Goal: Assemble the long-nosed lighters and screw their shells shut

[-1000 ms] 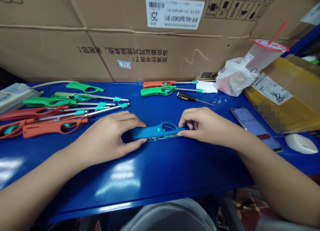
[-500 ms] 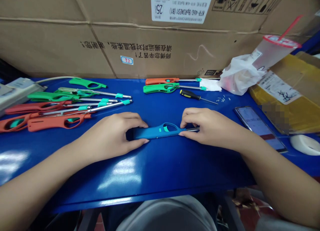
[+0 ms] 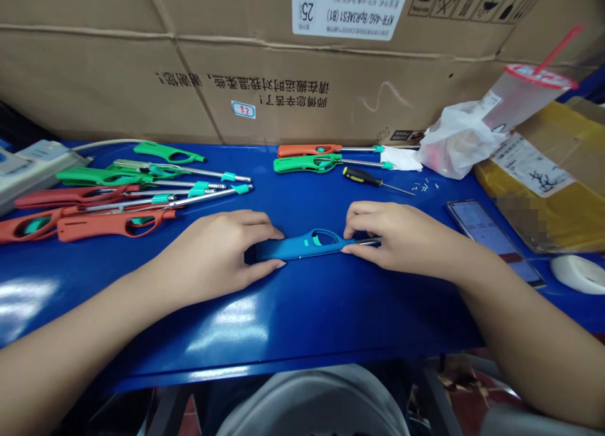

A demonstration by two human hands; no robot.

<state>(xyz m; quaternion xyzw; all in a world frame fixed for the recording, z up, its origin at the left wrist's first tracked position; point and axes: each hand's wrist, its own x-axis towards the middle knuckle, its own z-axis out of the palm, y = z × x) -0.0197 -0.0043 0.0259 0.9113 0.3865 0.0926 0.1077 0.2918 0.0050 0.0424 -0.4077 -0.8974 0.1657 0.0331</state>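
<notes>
Pinching the handle end of the blue lighter [image 3: 293, 247] is the left hand [image 3: 227, 250]; the right hand [image 3: 390, 237] pinches its neck, over the blue table [image 3: 302, 322]. Its shell looks closed around the trigger [image 3: 316, 240]; whether it is fastened I cannot tell. Beyond the blue lighter, an orange lighter [image 3: 302, 150] and a green lighter [image 3: 300, 165] look whole, near a screwdriver [image 3: 363, 176]. Left of the blue lighter, a loose green shell [image 3: 155, 150] beside a lighter pile [image 3: 92, 228] suggests some remain unassembled

Cardboard box [image 3: 283, 127] stands behind, print [image 3: 271, 84] upside down. Right: cup [image 3: 520, 102], red straw [image 3: 560, 48]; white plastic bag [image 3: 447, 140] against it; yellow parcel [image 3: 574, 209]; phone [image 3: 484, 228], screen lit; white rounded object [image 3: 579, 274].
</notes>
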